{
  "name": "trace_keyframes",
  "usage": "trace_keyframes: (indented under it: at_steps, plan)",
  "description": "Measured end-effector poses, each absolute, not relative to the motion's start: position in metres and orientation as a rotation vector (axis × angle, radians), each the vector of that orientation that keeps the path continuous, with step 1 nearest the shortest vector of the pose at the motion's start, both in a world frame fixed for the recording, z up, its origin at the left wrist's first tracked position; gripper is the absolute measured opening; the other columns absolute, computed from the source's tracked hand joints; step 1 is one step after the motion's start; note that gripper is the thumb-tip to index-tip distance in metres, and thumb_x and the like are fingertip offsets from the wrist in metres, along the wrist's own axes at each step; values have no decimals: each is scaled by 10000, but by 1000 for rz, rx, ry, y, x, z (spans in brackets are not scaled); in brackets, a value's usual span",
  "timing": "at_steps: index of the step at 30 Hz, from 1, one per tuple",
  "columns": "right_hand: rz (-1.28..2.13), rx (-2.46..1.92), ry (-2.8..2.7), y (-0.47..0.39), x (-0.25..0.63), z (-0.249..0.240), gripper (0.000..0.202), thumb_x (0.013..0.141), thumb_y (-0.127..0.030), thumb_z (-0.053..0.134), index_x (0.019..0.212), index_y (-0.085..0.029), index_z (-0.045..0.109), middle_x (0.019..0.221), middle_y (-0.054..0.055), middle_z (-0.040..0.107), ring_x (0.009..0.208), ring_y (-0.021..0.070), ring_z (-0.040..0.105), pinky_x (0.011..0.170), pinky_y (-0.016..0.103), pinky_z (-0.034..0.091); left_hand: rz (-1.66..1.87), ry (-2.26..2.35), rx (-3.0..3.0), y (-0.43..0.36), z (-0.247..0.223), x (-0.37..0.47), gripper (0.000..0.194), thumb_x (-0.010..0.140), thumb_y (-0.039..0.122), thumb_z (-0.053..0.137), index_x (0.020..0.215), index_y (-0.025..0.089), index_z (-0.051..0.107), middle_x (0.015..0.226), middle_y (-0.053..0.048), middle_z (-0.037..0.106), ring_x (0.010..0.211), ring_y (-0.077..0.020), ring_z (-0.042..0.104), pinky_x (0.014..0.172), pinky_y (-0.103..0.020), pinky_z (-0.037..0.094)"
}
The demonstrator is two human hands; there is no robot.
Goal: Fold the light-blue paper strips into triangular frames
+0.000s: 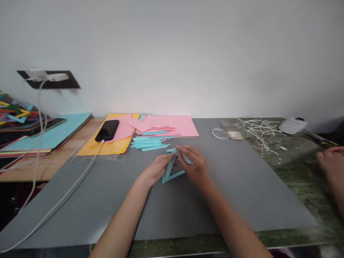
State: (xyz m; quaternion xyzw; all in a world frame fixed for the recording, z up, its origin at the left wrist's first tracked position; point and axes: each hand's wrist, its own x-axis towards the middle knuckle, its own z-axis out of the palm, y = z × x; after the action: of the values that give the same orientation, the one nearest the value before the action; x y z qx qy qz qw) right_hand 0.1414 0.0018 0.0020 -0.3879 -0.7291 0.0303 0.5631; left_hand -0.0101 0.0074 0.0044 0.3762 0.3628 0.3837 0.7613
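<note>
Grey mat (pixel 242 193) covers most of the bench (pixel 295 172); everything else placed rel. to it. Off its far-left corner: teal sheet (pixel 53 134) on a stack of coloured paper, w/ a heap of mixed strips (pixel 16 114) further left. Along mat's far edge, left of centre: orange sheet (pixel 113 147), pink sheet (pixel 182 125) beside it, black phone (pixel 107 130) lying on the orange/pink, white cable (pixel 67 193) running from it across mat's left side. Far right of mat: tangle of white cord (pixel 258 130) and white roll (pixel 292 125). Another person's hand (pixel 329 161) at right edge, off the mat. Loose teal strips (pixel 150 143) just in front of pink sheet. Mid-mat: left hand (pixel 158 168) and right hand (pixel 195 163) close together, both pinching a folded teal paper triangle (pixel 172 172), its apex between fingertips, base resting on mat.
</note>
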Motion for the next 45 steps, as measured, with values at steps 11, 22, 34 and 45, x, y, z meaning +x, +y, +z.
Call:
trace_keyframes:
  at_steps: [11, 22, 34, 45]
  plan:
    - [177, -912, -1719, 4, 138, 2, 272, 823, -192, 500, 1064, -259, 607, 906, 56, 619, 843, 163, 592, 765, 317, 502, 846, 768, 792, 8, 3, -8, 229, 703, 393, 653, 770, 175, 675, 734, -49, 663, 660, -154, 605, 676, -297, 474]
    - [230, -910, -1711, 3, 137, 5, 235, 817, -170, 497, 1010, -231, 616, 902, 56, 614, 855, 158, 585, 785, 311, 487, 851, 762, 742, 10, 0, -8, 232, 685, 367, 680, 778, 155, 667, 705, -48, 650, 655, -145, 593, 705, -298, 467]
    - [523, -1019, -1566, 0, 138, 17, 150, 743, -180, 573, 864, -223, 651, 861, 26, 648, 820, 155, 597, 730, 299, 464, 948, 910, 966, 9, -1, -6, 314, 655, 434, 676, 745, 133, 674, 680, -23, 650, 620, -124, 555, 625, -246, 376]
    - [564, -1115, -1485, -5, 134, 21, 120, 704, -185, 571, 792, -200, 651, 797, 19, 647, 778, 156, 591, 726, 297, 435, 929, 859, 923, 8, 0, -4, 291, 684, 414, 658, 762, 134, 668, 674, -23, 634, 627, -127, 551, 647, -256, 390]
